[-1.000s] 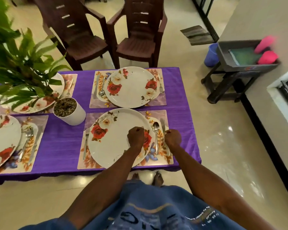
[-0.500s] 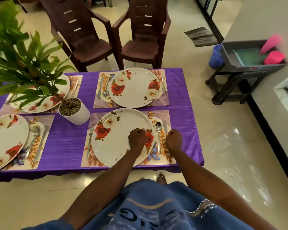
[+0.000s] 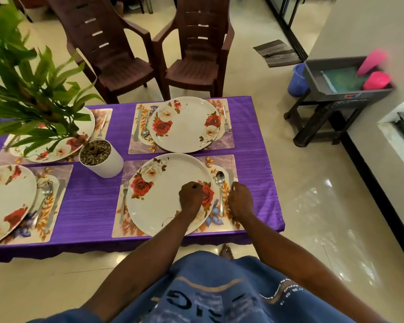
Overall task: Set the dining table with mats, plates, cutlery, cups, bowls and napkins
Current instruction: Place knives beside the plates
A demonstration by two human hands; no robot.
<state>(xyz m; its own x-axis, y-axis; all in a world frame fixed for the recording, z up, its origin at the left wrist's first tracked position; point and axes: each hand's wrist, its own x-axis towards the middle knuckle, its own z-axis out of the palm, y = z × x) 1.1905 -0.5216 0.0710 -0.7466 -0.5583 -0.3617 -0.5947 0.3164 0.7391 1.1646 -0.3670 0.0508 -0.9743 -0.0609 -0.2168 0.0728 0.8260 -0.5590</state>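
Observation:
The near floral plate lies on a patterned mat on the purple table. A fork lies left of this plate and a spoon right of it. My left hand hovers over the plate's right side as a closed fist, with nothing seen in it. At the mat's right edge, my right hand curls around a knife whose blade tip sticks out beyond the knuckles. Three other mats carry plates and cutlery, one of them the far plate.
A potted plant in a white pot stands left of the near plate, its leaves hiding part of the far left setting. Two brown chairs face the far edge. At right, a dark stand holds a grey tray with pink items; a blue bucket is beside it.
Both hands stay almost where they were, left fist over the plate and right hand at the knife. Only the view has shifted slightly.

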